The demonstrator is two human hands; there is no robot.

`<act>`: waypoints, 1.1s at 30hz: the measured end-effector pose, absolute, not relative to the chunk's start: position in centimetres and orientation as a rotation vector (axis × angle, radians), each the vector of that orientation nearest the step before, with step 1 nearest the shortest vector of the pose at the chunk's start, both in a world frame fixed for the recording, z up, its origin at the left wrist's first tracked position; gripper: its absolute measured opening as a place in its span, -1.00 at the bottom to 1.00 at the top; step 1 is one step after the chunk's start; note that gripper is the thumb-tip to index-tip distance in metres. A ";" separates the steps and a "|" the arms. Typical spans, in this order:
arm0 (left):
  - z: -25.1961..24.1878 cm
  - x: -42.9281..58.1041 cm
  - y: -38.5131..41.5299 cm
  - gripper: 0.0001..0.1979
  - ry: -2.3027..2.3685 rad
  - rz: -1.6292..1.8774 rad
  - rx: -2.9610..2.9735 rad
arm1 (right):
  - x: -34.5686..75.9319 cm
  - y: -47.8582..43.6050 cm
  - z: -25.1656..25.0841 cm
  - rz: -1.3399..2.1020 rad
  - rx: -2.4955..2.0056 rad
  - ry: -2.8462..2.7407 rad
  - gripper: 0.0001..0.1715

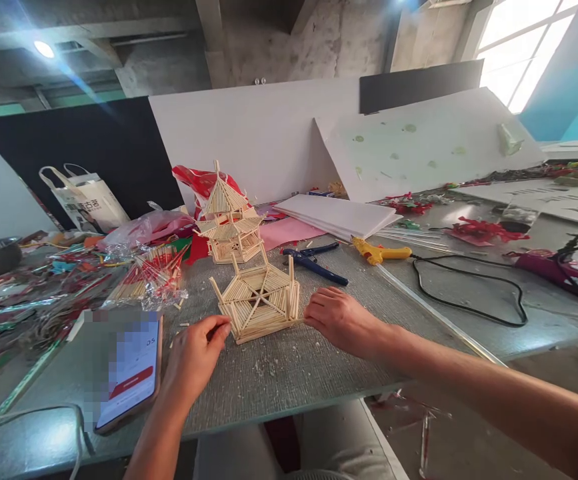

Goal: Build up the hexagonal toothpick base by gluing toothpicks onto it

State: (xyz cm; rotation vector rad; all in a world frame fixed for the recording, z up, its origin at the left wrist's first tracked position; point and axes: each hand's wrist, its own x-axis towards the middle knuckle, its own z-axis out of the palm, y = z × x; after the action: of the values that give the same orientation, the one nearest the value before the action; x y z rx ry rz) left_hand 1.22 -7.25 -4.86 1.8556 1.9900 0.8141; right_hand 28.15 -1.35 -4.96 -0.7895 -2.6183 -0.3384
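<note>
A hexagonal matchstick base (263,297) with short upright posts at its corners lies in front of me on the grey mat. My left hand (199,350) is closed, thumb and forefinger pinched at the base's near left corner. At its near right corner, the curled fingers of my right hand (336,320) meet the edge; their tips are partly hidden. Behind the base stands a tiered matchstick pagoda (231,230) with a pointed roof. Dark blue cutting pliers (319,261) rest just beyond my right hand, and a yellow glue gun (379,252) with a clear glue stick lies farther right.
A phone (131,373) lies left of my left hand. Bagged matchsticks (149,277) and plastic scraps crowd the left side. White foam boards (341,215) lie behind the pliers. A black cord (469,263) loops across the right, near a purple device (559,273).
</note>
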 end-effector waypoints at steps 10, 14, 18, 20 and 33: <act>-4.6 1.5 -7.1 -0.66 1.883 0.850 1.869 | 28.2 -1.7 -4.7 -0.354 -0.780 -2.626 -0.77; -4.6 1.5 -7.0 -0.65 1.889 0.839 1.874 | 28.1 -1.9 -4.6 -0.353 -0.783 -2.614 -0.77; -5.0 1.3 -6.8 -0.64 1.890 0.835 1.869 | 28.2 -2.0 -4.6 -0.334 -0.790 -2.605 -0.76; -4.9 1.3 -6.8 -0.64 1.894 0.831 1.864 | 28.1 -2.0 -4.7 -0.328 -0.784 -2.609 -0.76; -4.4 1.8 -7.1 -0.64 1.903 0.818 1.833 | 28.0 -1.7 -4.5 -0.305 -0.802 -2.618 -0.73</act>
State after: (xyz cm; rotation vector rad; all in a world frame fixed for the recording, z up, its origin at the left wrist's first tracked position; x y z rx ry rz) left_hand 1.81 -7.08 -4.43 1.8330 1.9030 0.8180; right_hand 27.96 -1.67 -4.50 -0.8019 -2.6178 -0.3047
